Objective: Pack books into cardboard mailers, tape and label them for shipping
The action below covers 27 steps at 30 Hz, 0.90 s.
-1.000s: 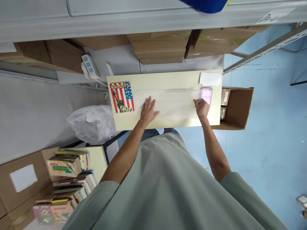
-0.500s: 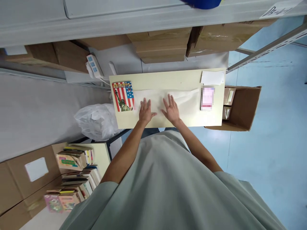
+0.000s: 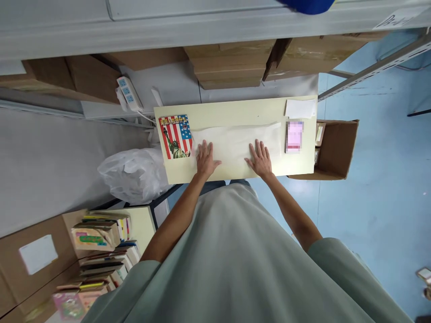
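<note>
A long whitish sheet [image 3: 232, 139], thin and slightly wrinkled, lies flat across the pale yellow tabletop [image 3: 222, 114]. Near its left end my left hand [image 3: 204, 160] rests on it, fingers stretched out and thumb apart. Farther right, my right hand [image 3: 260, 159] lies flat on the same sheet with its fingers spread. Just left of the sheet is a book [image 3: 175, 137] with a Statue of Liberty and red-and-white stripes on its cover. To the sheet's right lies a pink, blurred-out item [image 3: 294, 137], below some white paper [image 3: 299, 109].
An open cardboard box [image 3: 340, 150] stands off the table's right end. At left are a bulging plastic bag [image 3: 134, 175] and a carton of books [image 3: 97, 237]. Behind the table, a power strip [image 3: 129, 94] and several cartons [image 3: 232, 63] sit under a grey shelf beam [image 3: 168, 36].
My right hand has slid to the right along the sheet, widening the space between my hands. The left hand has stayed nearly in place. The camera view has shifted slightly.
</note>
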Motion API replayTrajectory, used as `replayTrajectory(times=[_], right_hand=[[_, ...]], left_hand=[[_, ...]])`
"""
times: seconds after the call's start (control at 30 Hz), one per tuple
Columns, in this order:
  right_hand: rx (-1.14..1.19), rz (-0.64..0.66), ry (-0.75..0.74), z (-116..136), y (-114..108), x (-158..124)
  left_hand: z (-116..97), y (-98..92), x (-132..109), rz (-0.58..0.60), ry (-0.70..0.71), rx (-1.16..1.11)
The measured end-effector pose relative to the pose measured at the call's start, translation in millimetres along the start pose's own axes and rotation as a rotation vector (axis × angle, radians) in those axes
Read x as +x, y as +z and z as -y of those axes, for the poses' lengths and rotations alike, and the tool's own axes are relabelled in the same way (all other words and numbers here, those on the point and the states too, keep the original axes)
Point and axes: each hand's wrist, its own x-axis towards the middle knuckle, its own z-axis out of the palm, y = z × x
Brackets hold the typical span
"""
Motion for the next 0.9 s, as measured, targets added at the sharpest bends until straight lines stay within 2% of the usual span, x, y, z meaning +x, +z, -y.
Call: replayTrajectory(times=[0.1, 0.23, 0.33, 0.43, 0.5, 0.57, 0.63, 0.73, 0.9], right_hand=[[-0.019, -0.017, 0.057, 19.1, 0.1, 3.0], [-0.017, -0.047, -0.014, 73.4, 5.7, 17.2], [-0.01, -0.041, -0.146, 130.9, 19.2, 31.8], [0.005, -0.015, -0.26, 190.3, 42.3, 47.8], [0.017, 0.006, -0.291, 223.3, 61.3, 57.1], [0.022, 0.026, -0.277, 247.7, 80.1, 63.3], [0.018, 0.038, -0.245, 262.9, 95.8, 65.8], [0.018, 0.027, -0.216, 272.5, 109.5, 64.2], [0.071, 0.0, -0.223, 273.4, 112.0, 61.2]], left_hand=[[10.0, -6.9, -7.0, -0.048, 0.078, -0.082], [45.0, -26.8, -16.0, -0.217, 0.093, -0.202], [85.9, -44.5, -16.9, -0.369, 0.008, -0.262], [128.5, -59.2, -14.4, -0.464, -0.102, -0.281], [151.9, -65.3, -12.2, -0.474, -0.189, -0.298], [169.0, -68.0, -9.5, -0.434, -0.272, -0.347], [180.3, -68.1, -6.2, -0.374, -0.34, -0.428], [190.2, -67.3, -0.5, -0.327, -0.415, -0.566], [198.5, -75.9, 5.2, -0.236, -0.379, -0.809]])
